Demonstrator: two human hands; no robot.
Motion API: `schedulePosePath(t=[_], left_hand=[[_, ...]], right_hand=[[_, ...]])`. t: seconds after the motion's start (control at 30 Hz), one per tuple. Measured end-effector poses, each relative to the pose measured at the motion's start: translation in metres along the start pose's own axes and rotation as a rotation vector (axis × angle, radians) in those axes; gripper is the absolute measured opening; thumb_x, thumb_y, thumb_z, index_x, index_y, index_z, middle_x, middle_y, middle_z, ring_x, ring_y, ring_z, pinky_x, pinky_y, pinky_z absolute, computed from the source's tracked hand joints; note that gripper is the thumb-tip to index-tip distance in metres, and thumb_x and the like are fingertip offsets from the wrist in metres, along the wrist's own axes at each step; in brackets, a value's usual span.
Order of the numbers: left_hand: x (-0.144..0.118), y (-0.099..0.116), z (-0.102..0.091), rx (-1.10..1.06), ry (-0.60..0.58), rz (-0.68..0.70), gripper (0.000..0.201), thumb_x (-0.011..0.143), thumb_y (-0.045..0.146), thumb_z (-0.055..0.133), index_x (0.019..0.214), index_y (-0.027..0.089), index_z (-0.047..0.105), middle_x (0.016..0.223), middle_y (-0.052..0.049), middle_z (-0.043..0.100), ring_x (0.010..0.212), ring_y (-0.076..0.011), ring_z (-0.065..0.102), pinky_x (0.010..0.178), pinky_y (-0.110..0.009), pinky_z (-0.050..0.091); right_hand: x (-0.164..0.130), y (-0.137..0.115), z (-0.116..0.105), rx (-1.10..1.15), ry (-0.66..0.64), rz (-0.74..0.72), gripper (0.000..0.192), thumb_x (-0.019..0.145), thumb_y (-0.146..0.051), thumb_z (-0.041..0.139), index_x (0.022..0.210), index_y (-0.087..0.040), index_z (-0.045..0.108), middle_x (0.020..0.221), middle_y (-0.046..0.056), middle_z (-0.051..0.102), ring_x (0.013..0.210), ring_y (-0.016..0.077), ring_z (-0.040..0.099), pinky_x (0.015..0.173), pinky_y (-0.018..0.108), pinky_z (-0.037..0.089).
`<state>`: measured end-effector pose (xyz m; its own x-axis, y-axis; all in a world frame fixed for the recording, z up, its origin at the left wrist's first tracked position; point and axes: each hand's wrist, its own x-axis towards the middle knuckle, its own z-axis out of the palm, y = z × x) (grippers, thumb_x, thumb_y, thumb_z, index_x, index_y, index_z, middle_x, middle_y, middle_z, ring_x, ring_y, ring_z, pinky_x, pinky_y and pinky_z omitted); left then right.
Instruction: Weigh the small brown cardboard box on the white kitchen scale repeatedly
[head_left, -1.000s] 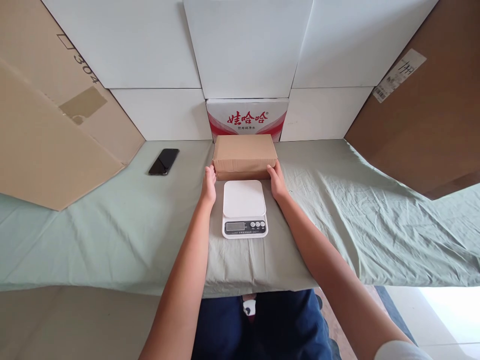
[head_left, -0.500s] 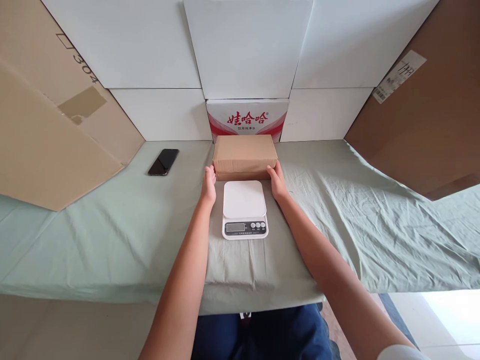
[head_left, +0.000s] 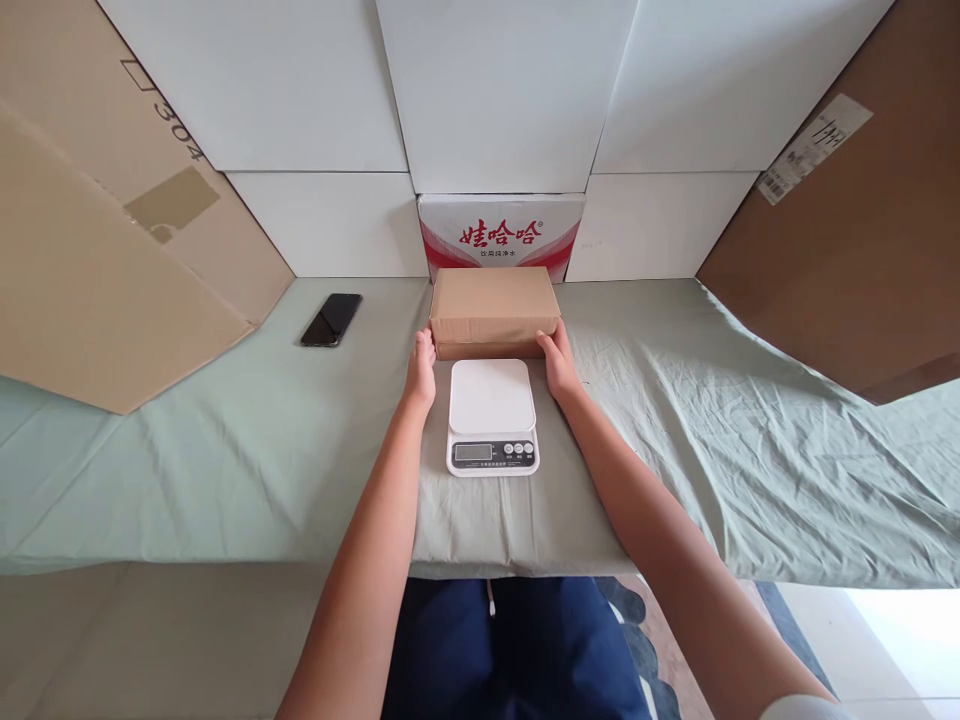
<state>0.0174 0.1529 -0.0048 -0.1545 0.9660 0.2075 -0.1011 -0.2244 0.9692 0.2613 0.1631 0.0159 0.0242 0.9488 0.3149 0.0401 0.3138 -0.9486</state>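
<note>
Head view: brown cardboard box (head_left: 495,310) sits on the green cloth (head_left: 225,450), just behind the white kitchen scale (head_left: 492,415) and in front of the red-and-white printed carton (head_left: 500,235). Left hand (head_left: 421,368) pressed flat on the box's left end, right hand (head_left: 559,360) on its right end, so the box is gripped between both palms. Box bottom looks down on the cloth. Black phone (head_left: 331,320) lies well off to the left, near the tilted cardboard sheet (head_left: 97,260).

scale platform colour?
White, on the scale in front of the brown box; head view.
</note>
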Motion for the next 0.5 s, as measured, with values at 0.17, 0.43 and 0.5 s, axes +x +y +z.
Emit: schedulePosePath(t=[0.17, 0.43, 0.5], left_hand=[[-0.004, -0.008, 0.006, 0.038, 0.035, 0.038, 0.091, 0.09, 0.086, 0.034, 0.156, 0.026, 0.048, 0.171, -0.008, 0.039, 0.161, -0.026, 0.03, 0.132, -0.041, 0.024], [-0.016, 0.015, 0.002, 0.059, 0.023, 0.222, 0.079, 0.093, 0.078, 0.042, 0.153, 0.027, 0.051, 0.164, -0.01, 0.049, 0.156, -0.0275, 0.04, 0.128, -0.04, 0.032], [-0.03, 0.027, 0.001, 0.048, 0.015, 0.282, 0.077, 0.094, 0.076, 0.043, 0.153, 0.027, 0.051, 0.161, -0.01, 0.053, 0.154, -0.0285, 0.043, 0.126, -0.04, 0.035]], right_hand=[[-0.002, 0.001, 0.001, 0.014, -0.006, -0.007, 0.064, 0.091, -0.048, 0.057, 0.15, -0.028, 0.043, 0.159, 0.006, 0.052, 0.15, 0.0299, 0.044, 0.131, 0.053, 0.031], [-0.001, -0.002, -0.005, -0.001, -0.082, -0.264, 0.08, 0.092, -0.062, 0.059, 0.161, -0.037, 0.027, 0.174, -0.001, 0.029, 0.163, 0.0273, 0.025, 0.136, 0.05, 0.022], [-0.007, -0.008, -0.008, -0.009, -0.109, -0.314, 0.088, 0.091, -0.067, 0.059, 0.164, -0.036, 0.021, 0.176, 0.001, 0.023, 0.164, 0.0288, 0.022, 0.136, 0.051, 0.022]])
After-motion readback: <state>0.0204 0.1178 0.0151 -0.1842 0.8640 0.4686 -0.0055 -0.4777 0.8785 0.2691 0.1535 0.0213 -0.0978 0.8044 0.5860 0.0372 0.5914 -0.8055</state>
